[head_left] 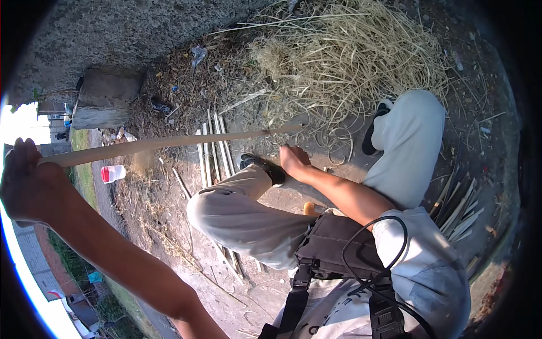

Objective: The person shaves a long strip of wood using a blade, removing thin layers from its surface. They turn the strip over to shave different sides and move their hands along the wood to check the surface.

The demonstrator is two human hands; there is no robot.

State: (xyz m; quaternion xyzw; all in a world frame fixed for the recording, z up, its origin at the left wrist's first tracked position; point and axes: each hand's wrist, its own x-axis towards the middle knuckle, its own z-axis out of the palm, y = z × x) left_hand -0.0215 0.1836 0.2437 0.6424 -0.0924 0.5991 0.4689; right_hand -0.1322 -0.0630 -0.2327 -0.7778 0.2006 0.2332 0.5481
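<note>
My left hand [31, 183] is raised at the far left, its fingers closed round one end of a long, pale bamboo strip [169, 141]. The strip runs nearly straight across to the right, and its thin end lies over the ground in front of my feet. Below that thin end, apart from it, my right hand [294, 160] is closed near my dark shoe [263, 168]. Whatever the right fingers hold, if anything, is hidden. A big heap of curly pale shavings [361, 62] spreads over the ground beyond the right hand.
Several cut strips [214, 150] lie beside my left leg, and a bundle of strips [460, 209] rests at the right. A clear container with a red lid [113, 173] stands at the left. A concrete block [108, 96] adjoins the rough wall [169, 25].
</note>
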